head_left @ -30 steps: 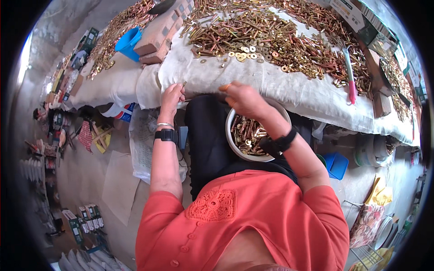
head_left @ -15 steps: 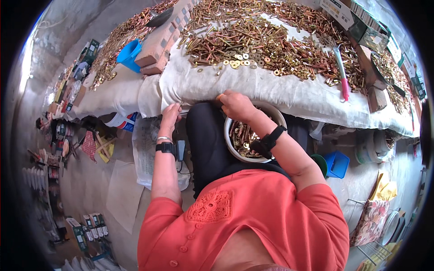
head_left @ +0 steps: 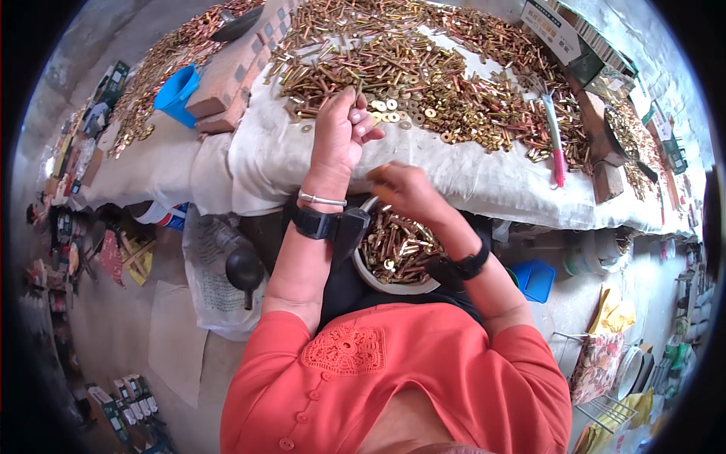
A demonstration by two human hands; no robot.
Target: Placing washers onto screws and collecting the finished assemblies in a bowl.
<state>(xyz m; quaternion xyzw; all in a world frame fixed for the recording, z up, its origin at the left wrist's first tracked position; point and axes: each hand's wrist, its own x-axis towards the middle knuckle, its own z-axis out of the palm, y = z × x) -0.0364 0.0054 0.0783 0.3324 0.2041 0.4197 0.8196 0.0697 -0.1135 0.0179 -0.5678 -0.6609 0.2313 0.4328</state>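
Observation:
My left hand (head_left: 342, 136) is raised palm up at the near edge of a heap of brassy bolts (head_left: 333, 72). Its thumb and forefinger are pinched on what looks like a thin golden bolt, while the other fingers curl loosely. Beside the fingertips lie several flat washers (head_left: 391, 110). My right hand (head_left: 408, 191) hovers over the cloth's front edge, above a round tub (head_left: 361, 266) of bolts on my lap. Motion smears its fingers, and something orange shows at one fingertip; whether they hold anything is unclear.
A pale cloth (head_left: 276, 166) covers the table. On it are bricks (head_left: 219, 91), a blue cup (head_left: 178, 92), a pink-handled tool (head_left: 558, 163), small nuts (head_left: 480, 129) and a cardboard box (head_left: 556, 34). A blue container (head_left: 535, 280) stands beneath, right of my lap.
My left hand has swung forward and right from the table edge up to the bolt heap. My right hand stays near the tub's far rim, now blurred. The view has shifted slightly.

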